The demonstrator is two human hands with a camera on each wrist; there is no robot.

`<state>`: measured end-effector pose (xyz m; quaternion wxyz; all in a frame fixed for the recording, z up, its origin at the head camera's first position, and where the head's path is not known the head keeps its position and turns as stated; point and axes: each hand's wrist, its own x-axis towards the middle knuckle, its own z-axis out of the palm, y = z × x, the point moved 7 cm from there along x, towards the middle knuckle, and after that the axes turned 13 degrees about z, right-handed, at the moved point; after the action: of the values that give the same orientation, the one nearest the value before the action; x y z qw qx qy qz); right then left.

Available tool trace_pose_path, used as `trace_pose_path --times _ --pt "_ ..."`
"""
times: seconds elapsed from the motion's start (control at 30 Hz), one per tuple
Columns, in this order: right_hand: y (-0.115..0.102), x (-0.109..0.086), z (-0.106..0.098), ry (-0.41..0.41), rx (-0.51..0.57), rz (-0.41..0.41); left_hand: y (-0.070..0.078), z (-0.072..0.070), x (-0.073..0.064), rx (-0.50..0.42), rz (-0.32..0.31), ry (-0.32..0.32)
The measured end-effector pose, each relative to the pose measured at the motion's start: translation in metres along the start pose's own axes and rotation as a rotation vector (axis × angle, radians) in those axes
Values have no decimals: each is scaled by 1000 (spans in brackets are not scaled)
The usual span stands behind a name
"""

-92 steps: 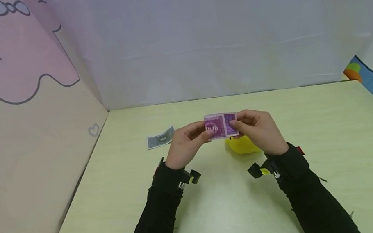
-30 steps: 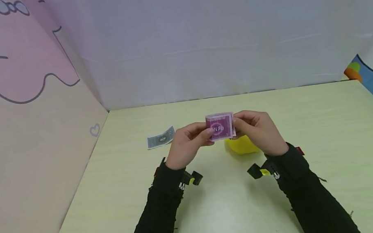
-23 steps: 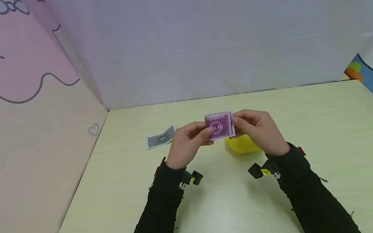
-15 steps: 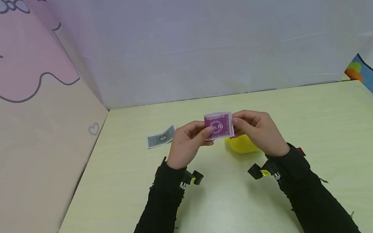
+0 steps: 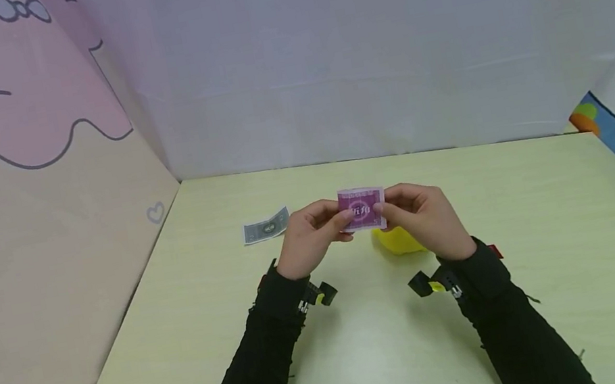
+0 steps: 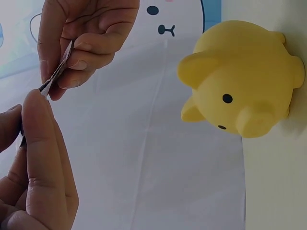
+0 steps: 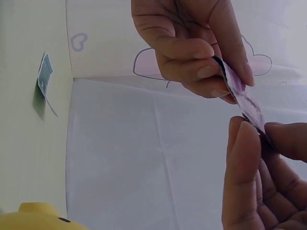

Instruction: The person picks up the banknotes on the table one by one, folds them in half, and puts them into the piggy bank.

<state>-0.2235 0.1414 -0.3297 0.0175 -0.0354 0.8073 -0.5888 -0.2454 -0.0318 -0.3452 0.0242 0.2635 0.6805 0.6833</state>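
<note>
A purple play banknote (image 5: 362, 207), folded over into a small near-square, is held up between both hands above the table. My left hand (image 5: 312, 236) pinches its left edge between thumb and fingers. On the other side my right hand (image 5: 426, 219) pinches the right edge, thumb in front. Seen edge-on in the right wrist view, the folded banknote (image 7: 242, 98) looks thin and layered. Behind and below the right hand stands a yellow piggy bank (image 6: 244, 81), partly covered by that hand in the head view.
A grey-green banknote (image 5: 266, 227) lies on the table left of the left hand, one end curling up. The pale table (image 5: 374, 359) meets a white cloth wall (image 5: 345, 55) at the back and a printed panel (image 5: 73, 226) at the left.
The purple banknote has gone from two uneven parts showing to one folded square, its right part now tucked behind. The right thumb has shifted left onto its front. The grey-green note has stayed put.
</note>
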Motion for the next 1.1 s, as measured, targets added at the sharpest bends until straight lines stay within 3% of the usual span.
trace_pose_path --times 1.1 --pt "-1 0 1 -12 0 16 -1 -3 1 48 19 23"
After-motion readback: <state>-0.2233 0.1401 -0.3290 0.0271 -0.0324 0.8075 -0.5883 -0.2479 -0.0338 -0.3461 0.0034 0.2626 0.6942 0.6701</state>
